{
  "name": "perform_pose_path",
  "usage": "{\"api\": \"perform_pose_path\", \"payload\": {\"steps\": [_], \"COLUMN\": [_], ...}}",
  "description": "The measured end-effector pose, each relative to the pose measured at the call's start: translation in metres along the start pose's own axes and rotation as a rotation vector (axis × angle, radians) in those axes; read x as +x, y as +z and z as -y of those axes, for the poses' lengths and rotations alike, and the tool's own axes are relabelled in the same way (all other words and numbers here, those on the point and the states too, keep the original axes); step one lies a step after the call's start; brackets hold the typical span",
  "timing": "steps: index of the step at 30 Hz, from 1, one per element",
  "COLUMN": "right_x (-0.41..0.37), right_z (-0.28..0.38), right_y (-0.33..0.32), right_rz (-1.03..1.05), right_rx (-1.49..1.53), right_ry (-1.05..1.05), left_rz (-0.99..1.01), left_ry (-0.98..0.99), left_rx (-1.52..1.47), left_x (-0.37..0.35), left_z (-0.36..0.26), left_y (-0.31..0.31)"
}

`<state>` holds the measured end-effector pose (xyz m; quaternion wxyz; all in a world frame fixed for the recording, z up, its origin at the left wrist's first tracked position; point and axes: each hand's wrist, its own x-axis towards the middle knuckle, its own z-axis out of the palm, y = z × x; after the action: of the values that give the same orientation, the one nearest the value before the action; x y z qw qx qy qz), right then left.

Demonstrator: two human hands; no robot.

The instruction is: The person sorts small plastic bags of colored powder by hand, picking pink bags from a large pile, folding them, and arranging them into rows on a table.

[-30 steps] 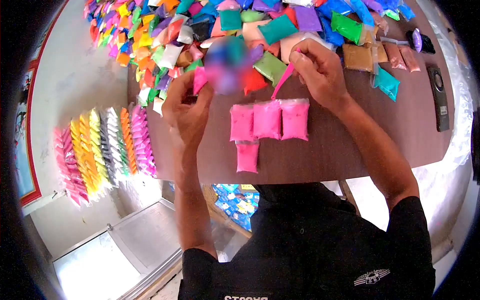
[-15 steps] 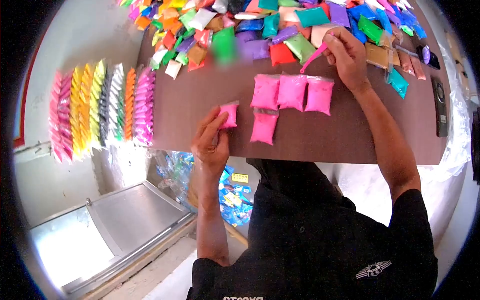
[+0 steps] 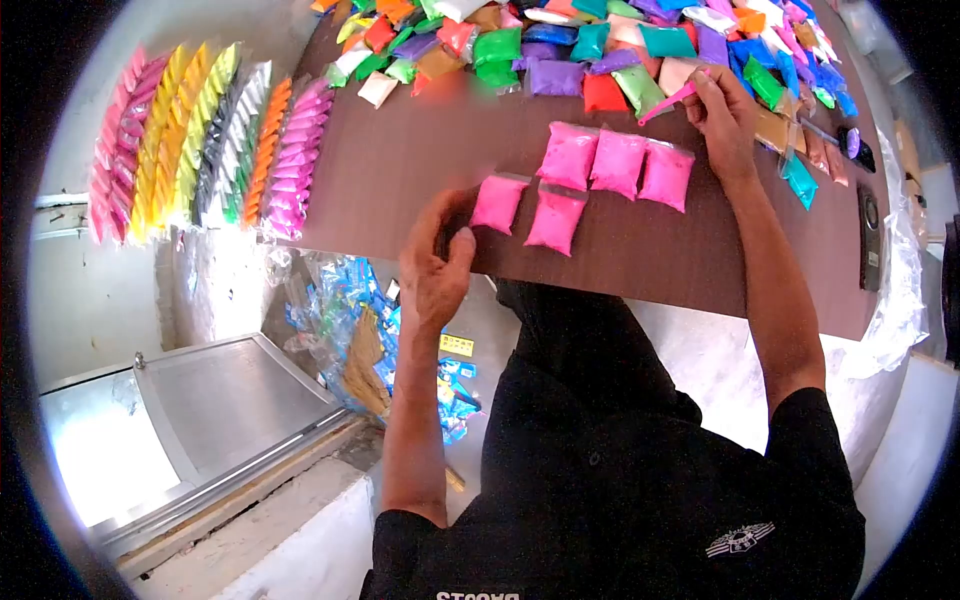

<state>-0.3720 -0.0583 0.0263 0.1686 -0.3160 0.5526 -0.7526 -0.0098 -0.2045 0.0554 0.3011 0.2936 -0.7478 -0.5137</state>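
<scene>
Several pink packets (image 3: 617,162) lie together on the brown table (image 3: 390,180), three in an upper row and two below. The lower left pink packet (image 3: 498,203) lies just right of my left hand (image 3: 437,262), whose thumb and fingers are apart with nothing between them. My right hand (image 3: 722,110), above and right of the pink packets, pinches a thin pink stick-like tool (image 3: 668,101) that points down to the left. Beyond it is a heap of colourful packets (image 3: 555,78).
Overlapping rows of packets (image 3: 205,140) hang over the table's left edge. A dark device (image 3: 870,240) lies at the right edge, near a teal packet (image 3: 800,181). A metal-framed panel (image 3: 235,400) and plastic wrappers (image 3: 345,300) are below left.
My left hand has let go of the small pink packet, which now lies beside the lower one. The camera view has shifted, and my right hand still holds the pink tool.
</scene>
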Motion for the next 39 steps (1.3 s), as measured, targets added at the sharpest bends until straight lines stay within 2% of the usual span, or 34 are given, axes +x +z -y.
{"api": "perform_pose_path", "payload": {"steps": [5,7,8,10,15,17,20,23,28,31,33,37,39], "right_x": [-0.001,0.000,0.000,-0.001,-0.005,-0.007,-0.011,-0.008,-0.009,-0.031,-0.057,-0.122,-0.147], "right_z": [0.001,0.001,0.000,0.003,0.010,0.013,0.022,0.032,0.036,0.053,0.066,0.071,0.074], "right_y": [0.002,0.002,0.002,0.002,0.002,0.004,0.013,0.015,-0.004,-0.012,-0.013,-0.036,-0.043], "right_rz": [-0.020,-0.029,-0.030,-0.024,-0.029,-0.004,0.038,0.000,-0.070,-0.075,-0.213,-0.255,-0.199], "right_rx": [-0.024,-0.024,0.003,0.022,-0.018,-0.059,-0.151,-0.046,-0.008,0.042,0.027,0.011,-0.394], "right_ry": [-0.003,-0.002,0.002,0.002,-0.004,-0.037,-0.085,0.025,0.033,-0.008,0.034,0.072,0.083], "left_rz": [-0.153,-0.169,-0.175,-0.150,-0.113,0.002,0.015,-0.040,-0.074,-0.078,-0.061,0.075,0.105], "left_ry": [-0.067,0.009,0.005,0.222,0.350,0.425,0.446,0.472,0.424,0.454,0.489,0.498,0.497], "left_rx": [0.137,0.320,0.315,0.549,0.547,0.682,0.724,0.714,0.580,0.503,0.491,0.617,0.658], "left_x": [-0.023,-0.035,-0.037,-0.036,-0.017,-0.012,-0.014,-0.014,-0.008,0.000,0.005,0.013,0.013], "left_z": [0.003,0.004,0.005,0.000,-0.011,-0.001,-0.001,0.000,-0.001,0.000,0.003,0.001,-0.004], "left_y": [-0.025,-0.026,-0.025,-0.018,0.001,0.000,0.001,0.006,0.006,0.004,0.003,0.001,-0.001]}}
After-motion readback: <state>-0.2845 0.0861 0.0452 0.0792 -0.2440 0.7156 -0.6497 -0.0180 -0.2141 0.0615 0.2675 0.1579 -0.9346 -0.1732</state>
